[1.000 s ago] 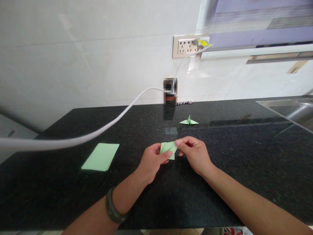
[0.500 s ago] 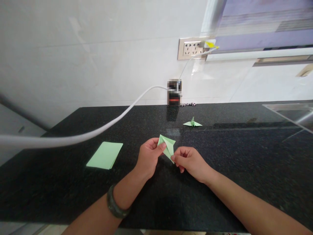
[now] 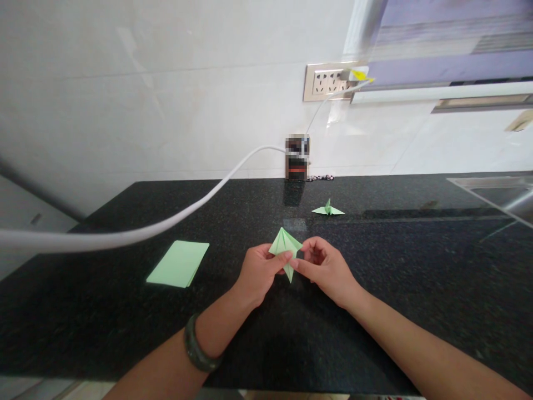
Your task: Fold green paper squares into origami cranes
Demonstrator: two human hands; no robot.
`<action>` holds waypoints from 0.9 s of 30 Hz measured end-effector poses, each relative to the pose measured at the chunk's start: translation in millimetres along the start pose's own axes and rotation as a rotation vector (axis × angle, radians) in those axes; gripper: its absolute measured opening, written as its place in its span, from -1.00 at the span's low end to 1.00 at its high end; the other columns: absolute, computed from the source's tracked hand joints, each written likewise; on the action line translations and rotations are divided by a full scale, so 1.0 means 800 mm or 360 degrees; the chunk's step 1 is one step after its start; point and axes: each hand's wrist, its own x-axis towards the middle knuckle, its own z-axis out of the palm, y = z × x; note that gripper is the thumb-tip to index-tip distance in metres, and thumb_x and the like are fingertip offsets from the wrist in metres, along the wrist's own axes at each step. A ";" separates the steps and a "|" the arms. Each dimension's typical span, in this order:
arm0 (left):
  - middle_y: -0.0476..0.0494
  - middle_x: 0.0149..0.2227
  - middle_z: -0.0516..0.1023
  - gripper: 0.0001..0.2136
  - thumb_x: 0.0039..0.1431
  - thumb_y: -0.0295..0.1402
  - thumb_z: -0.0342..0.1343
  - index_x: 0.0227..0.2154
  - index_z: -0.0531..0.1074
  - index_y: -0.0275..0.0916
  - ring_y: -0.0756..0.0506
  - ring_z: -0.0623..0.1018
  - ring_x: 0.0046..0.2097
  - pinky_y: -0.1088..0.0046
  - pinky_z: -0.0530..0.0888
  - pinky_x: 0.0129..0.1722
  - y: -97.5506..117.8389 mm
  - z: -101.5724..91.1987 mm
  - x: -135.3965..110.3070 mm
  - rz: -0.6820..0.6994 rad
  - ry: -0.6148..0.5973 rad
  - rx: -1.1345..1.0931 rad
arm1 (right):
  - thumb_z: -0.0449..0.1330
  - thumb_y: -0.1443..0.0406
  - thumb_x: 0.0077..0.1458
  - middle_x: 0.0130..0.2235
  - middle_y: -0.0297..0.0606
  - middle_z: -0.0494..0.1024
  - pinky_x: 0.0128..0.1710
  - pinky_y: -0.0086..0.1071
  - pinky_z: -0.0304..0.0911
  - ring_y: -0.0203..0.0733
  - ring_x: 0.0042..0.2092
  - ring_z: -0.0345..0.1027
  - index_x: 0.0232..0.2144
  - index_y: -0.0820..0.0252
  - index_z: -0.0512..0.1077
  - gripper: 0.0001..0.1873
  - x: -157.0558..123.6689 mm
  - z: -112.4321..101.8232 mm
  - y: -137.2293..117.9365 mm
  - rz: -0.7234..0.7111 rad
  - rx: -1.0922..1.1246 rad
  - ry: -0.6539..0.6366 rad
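A partly folded piece of light green origami paper (image 3: 283, 240) is held above the dark counter, creased into a kite-like shape with a narrow point hanging down. My left hand (image 3: 263, 271) pinches it from the left, thumb lying across its front. From the other side, my right hand (image 3: 323, 263) touches its right edge, thumb and fingertips closed around that part; the fingers behind the paper are partly hidden. Farther back on the counter stands a finished green paper crane (image 3: 328, 209). To the left lies a small stack of green paper sheets (image 3: 178, 264).
A black speckled countertop (image 3: 125, 328) runs back to a tiled wall. A thick white cable (image 3: 166, 223) crosses the left side toward a blurred-out object (image 3: 297, 158) by the wall. A socket panel (image 3: 320, 83) is above, and a sink edge (image 3: 478, 191) is at right.
The folded paper has turned more upright, its flaps showing spread from the top point. My right fingers have moved from the lower tip up to its right edge; my left thumb has shifted rightward.
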 end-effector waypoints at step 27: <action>-0.05 -0.55 0.47 -0.92 -0.16 -0.45 0.17 -0.53 0.45 -0.36 0.02 0.40 -0.49 0.50 0.29 -0.45 0.007 0.005 -0.012 -0.0308 -0.0512 0.0024 | 0.14 0.15 -0.04 -0.71 -0.46 0.20 -0.68 -0.52 -0.06 -0.46 -0.67 0.01 -0.69 0.25 0.28 -0.65 0.008 -0.012 0.001 0.0152 0.0391 -0.0044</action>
